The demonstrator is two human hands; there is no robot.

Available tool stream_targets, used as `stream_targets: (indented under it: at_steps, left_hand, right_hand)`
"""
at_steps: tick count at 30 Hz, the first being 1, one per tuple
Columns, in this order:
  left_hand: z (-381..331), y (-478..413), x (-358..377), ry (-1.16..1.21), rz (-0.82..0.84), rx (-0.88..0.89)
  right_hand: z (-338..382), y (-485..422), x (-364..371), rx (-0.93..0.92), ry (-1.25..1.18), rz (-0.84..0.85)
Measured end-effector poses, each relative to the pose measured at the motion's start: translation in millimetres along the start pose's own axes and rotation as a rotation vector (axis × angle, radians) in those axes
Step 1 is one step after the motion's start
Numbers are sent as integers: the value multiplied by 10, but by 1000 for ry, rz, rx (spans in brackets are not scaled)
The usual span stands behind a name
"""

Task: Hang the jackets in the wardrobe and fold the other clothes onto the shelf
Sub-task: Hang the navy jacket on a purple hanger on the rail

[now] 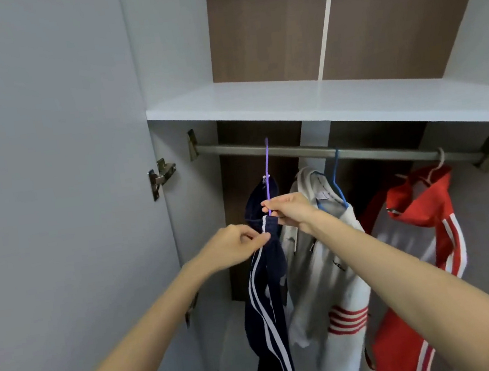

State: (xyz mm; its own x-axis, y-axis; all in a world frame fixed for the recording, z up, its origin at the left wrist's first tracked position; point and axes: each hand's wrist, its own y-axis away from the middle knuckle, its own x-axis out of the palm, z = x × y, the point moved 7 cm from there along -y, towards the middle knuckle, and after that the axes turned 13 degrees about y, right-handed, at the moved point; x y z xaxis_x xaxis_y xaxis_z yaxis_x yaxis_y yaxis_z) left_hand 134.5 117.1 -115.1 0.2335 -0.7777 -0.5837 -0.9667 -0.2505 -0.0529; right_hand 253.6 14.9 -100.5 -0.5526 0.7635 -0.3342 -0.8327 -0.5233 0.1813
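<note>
A navy jacket (268,290) with white stripes hangs on a purple hanger (267,173), whose hook sits at the metal rail (232,150). My right hand (289,210) pinches the purple hanger's neck just above the collar. My left hand (238,243) pinches the navy jacket's fabric at the collar edge. To the right, a white and grey jacket (321,268) with red stripes hangs on a blue hanger (336,180). Further right a red and white jacket (420,225) hangs on a white hanger (437,164).
A white shelf (288,99) runs above the rail, with brown back panels behind it. The open wardrobe door (51,178) stands at the left, its hinge (160,177) near the rail's left end.
</note>
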Motion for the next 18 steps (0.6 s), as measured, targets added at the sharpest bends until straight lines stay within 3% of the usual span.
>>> stream_targets:
  at_steps: [10, 18]
  left_hand:
    - [368, -955, -240, 36, -21, -18]
    - [798, -1189, -239, -25, -26, -99]
  right_hand:
    - [171, -1108, 111, 61, -72, -78]
    - [-50, -1442, 408, 186, -79, -24]
